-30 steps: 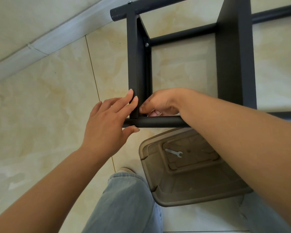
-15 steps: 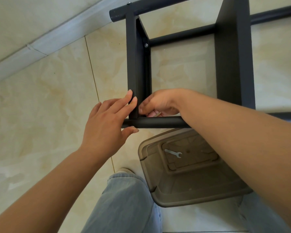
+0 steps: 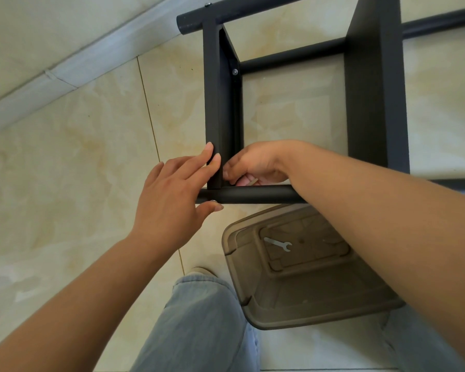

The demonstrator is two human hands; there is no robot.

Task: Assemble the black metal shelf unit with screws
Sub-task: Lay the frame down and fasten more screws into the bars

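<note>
Black frame over cream floor

The matte black metal shelf frame [image 3: 373, 89] stands on glossy cream marble-veined floor tiles [image 3: 65, 157]; translucent smoky-brown plastic bin [image 3: 320, 304]; small silver flat wrench [image 3: 278, 244]; faded light-blue denim trouser leg [image 3: 202, 326].

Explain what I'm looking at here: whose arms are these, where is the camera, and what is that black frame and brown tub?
No machine here: a person wears a camera on the head, looking down at their own arms. The black frame is a metal shelf unit being put together on a tiled floor. The left hand rests straight fingers against a corner bar. The right hand curls in at the same joint and seems to pinch something small; what it is stays hidden. Below lies a brown plastic tub with a small wrench on it. The person's jeans show at the bottom.
</note>
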